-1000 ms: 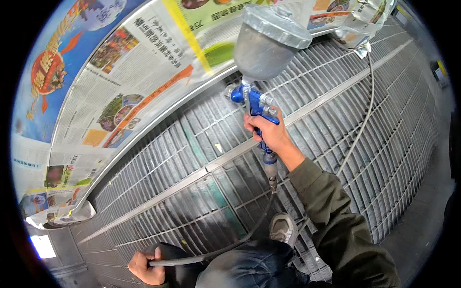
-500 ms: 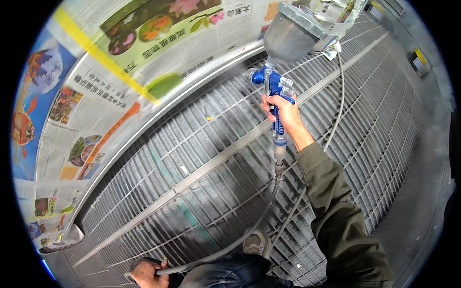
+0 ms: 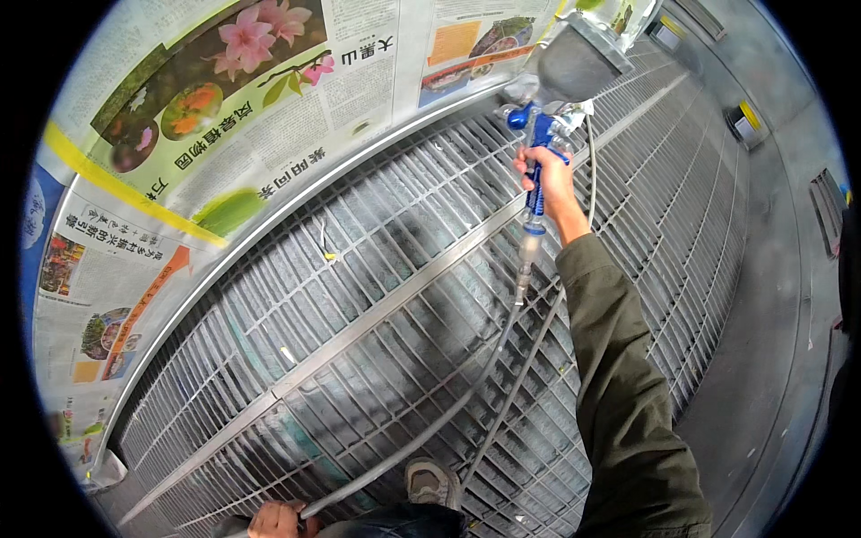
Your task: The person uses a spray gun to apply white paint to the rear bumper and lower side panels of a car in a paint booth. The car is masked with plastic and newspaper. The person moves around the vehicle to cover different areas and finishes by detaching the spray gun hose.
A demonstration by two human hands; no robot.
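My right hand (image 3: 558, 186) is wrapped round the grip of a blue spray gun (image 3: 542, 134). A grey paint cup (image 3: 581, 65) sits on top of the gun, tilted toward the upper right. Below the grip, a clear-walled fitting joins the gun to a grey air hose (image 3: 439, 429), which sweeps down to the left. At the bottom edge, my left hand (image 3: 276, 520) is closed round that hose; part of the hand is cut off by the frame. The gun's nozzle points left, near a newspaper-covered panel (image 3: 336, 125).
Yellow tape (image 3: 134, 188) crosses the newspaper. A metal floor grating (image 3: 421, 255) stretches beneath me, where my shoe (image 3: 432, 482) stands. A second hose (image 3: 520, 394) runs over it. Cans with yellow labels, one a small can (image 3: 746, 124), stand along the right wall.
The view has swung, so the newspaper panel sits farther left. My right hand and the gun appear slightly farther right and higher. Both hands keep their hold.
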